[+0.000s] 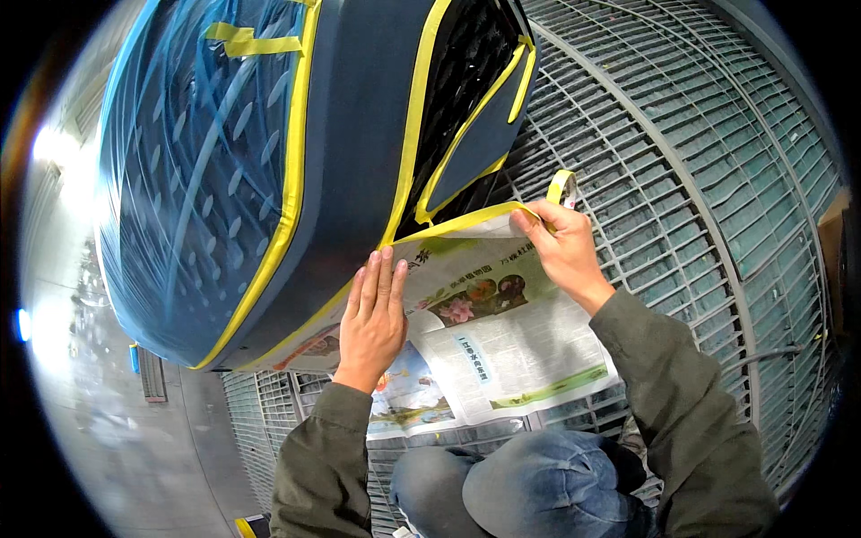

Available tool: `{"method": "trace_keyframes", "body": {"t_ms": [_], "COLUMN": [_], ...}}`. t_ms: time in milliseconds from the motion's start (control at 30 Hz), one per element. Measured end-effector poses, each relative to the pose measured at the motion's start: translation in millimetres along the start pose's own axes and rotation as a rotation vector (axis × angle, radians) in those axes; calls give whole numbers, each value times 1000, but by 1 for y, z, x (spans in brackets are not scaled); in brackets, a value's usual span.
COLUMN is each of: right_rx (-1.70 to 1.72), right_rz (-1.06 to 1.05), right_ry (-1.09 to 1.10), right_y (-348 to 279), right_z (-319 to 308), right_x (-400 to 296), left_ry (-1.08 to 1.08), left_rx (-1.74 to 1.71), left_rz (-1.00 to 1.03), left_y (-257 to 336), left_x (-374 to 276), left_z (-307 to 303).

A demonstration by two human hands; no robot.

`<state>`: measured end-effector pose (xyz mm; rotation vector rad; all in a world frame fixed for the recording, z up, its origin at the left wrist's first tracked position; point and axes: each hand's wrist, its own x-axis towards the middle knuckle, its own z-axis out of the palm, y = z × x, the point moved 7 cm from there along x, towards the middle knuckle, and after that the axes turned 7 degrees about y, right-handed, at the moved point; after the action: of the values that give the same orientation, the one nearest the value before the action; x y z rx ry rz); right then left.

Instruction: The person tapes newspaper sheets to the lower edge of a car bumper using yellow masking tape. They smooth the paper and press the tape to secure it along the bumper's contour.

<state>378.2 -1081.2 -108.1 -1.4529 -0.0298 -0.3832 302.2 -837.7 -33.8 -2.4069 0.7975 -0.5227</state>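
In front of me is a dark grey car body part (356, 121), apparently a bumper, with yellow masking tape (412, 128) along its edges. My left hand (373, 309) lies flat against its lower edge, fingers extended over the top of a printed newspaper sheet (538, 343). To the right, my right hand (565, 249) pinches the taped upper edge of that sheet between thumb and fingers. A taut tape strip (464, 220) runs from there to the part's corner. The tape roll (562, 185) shows just behind my right fingers. The newspaper hangs down in front of my knees.
Blue translucent film (168, 202) covers the part's left section. Black mesh (464, 74) sits in a tape-edged opening on its right. Metal floor grating (659, 121) spreads below and to the right. My jeans-clad knees (531, 477) are close beneath the paper. A cardboard piece (834, 255) stands far right.
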Motion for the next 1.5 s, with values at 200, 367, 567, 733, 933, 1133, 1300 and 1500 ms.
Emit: {"method": "trace_keyframes", "body": {"t_ms": [200, 367, 567, 733, 933, 1133, 1300, 1500], "right_rx": [99, 60, -47, -66, 333, 149, -359, 92], "right_rz": [108, -193, -66, -58, 205, 221, 65, 612], "right_ry": [-60, -13, -70, -29, -154, -578, -710, -991], "right_y": [32, 8, 11, 37, 60, 89, 102, 121], "right_z": [17, 9, 17, 27, 26, -7, 1, 6], "right_x": [-1, -5, 13, 10, 4, -8, -16, -84], "left_ry": [10, -9, -36, -24, -25, -16, -18, -37], "left_rx": [-14, -13, 0, -55, -148, -202, -164, -135], "left_rz": [13, 58, 43, 45, 38, 56, 66, 109], "left_y": [-3, -8, -11, -11, -15, -20, -19, -15], "left_x": [4, 1, 0, 4, 13, 11, 8, 10], "left_z": [-3, -4, -7, -8, -16, -10, -12, -8]}}
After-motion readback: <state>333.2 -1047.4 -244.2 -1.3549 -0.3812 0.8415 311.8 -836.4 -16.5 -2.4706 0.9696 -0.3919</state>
